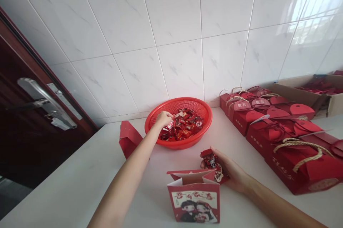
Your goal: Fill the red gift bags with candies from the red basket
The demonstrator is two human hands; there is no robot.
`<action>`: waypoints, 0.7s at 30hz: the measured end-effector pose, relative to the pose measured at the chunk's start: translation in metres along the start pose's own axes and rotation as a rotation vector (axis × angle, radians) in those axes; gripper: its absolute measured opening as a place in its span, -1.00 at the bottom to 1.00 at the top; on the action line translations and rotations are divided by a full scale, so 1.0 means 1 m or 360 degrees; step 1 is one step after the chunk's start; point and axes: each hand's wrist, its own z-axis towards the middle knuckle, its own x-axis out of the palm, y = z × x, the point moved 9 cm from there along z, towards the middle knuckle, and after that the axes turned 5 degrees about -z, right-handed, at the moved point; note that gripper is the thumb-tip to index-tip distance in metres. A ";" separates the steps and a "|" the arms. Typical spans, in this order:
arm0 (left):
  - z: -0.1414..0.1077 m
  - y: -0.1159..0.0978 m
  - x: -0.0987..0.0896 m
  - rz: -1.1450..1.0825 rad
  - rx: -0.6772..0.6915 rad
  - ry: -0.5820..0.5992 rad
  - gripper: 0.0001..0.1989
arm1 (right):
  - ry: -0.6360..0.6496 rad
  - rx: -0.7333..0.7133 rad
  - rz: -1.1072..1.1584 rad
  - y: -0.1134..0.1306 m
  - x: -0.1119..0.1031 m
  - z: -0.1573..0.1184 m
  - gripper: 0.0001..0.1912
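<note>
Left hand (163,118) pinches a candy (170,124) in the far red basket (203,112) | right hand (230,172) holds candies (213,163) by the open gift box (193,196) | we should lift gently, drop them straight in.

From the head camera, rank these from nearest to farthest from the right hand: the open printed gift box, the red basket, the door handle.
Measured from the right hand, which holds sweets:
1. Open printed gift box, just beside it, toward the left.
2. Red basket, farther back by the wall, where the left hand reaches in.
3. Door handle, far left.
</note>
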 end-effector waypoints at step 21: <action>-0.008 -0.027 -0.011 -0.0381 0.0451 -0.0234 -0.68 | 0.0036 -0.0025 -0.0019 0.000 -0.001 0.006 -0.58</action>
